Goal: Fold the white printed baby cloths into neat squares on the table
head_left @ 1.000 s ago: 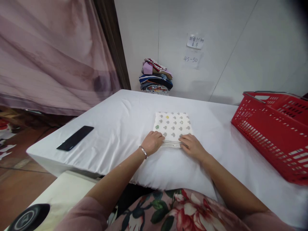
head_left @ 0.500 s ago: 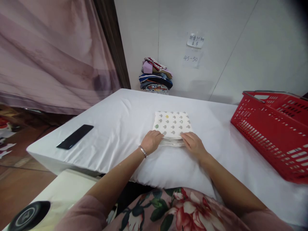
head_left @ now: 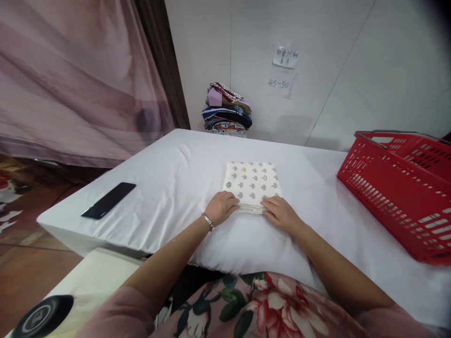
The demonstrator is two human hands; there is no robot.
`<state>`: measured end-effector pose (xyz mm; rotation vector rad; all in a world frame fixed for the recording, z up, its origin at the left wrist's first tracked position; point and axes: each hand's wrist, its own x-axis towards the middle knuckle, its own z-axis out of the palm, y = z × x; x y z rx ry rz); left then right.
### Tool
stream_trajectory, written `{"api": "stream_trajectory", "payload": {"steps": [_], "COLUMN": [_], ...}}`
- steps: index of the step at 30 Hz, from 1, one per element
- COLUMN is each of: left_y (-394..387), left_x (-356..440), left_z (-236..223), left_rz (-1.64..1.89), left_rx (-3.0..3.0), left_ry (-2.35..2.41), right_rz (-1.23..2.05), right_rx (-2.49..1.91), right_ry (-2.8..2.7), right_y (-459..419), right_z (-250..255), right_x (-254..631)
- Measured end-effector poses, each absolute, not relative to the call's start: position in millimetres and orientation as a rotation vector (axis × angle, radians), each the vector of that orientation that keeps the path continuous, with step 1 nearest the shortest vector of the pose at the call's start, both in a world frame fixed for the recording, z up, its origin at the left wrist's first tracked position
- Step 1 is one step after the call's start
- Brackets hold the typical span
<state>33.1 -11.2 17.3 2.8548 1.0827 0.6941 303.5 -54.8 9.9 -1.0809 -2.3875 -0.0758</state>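
A white folded cloth [head_left: 252, 182] printed with rows of grey tree shapes, plus a few green and yellow ones, lies flat on the white-covered table [head_left: 169, 188]. Several layers show along its near edge. My left hand [head_left: 221, 207], with a silver bracelet at the wrist, pinches the near left corner. At the near right corner, my right hand [head_left: 281, 213] has its fingers bent over the edge and the thumb below. Both hands are closed on the cloth, and their fingertips partly hide its corners.
A red plastic basket [head_left: 394, 197] stands on the right side of the table. Toward the left edge lies a black phone [head_left: 108, 201]. Folded clothes [head_left: 227, 110] are stacked beyond the far edge, by the wall. A black round object [head_left: 44, 315] sits on a pale surface at lower left.
My right hand has shifted slightly left along the near edge, and the cloth's near layers sit closer together. My left hand stays at its corner.
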Motion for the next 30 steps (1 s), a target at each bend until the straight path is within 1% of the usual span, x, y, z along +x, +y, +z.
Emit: {"api": "stream_trajectory", "payload": {"steps": [6,12,17,22,26,30], "left_y": [-12,-15,-13,-11,-11,-9], "left_x": [34,42,46,38,33,33], "left_z": [18,20,18,14,13,17], "left_rz": [0.683,0.683,0.734,0.763,0.725,0.617], "left_rx": [2.895,2.903,2.838,2.832,2.842,2.858], "left_ry": [1.092,1.236,1.329,1.186,1.118,1.135], "right_rz": [0.098,0.259,0.165,-0.003,-0.013,0.058], "right_rx": [-1.133,-1.143,-1.138,-1.119,-1.113,-1.128], "right_ry": [-2.36,-2.328,-2.356,-2.241,-2.289,-2.379], "right_y": [-53,-48,-50,-51,-51,-50], "right_z": [10,11,12,6,4,10], "right_x": [307,313,308,304,305,307]}}
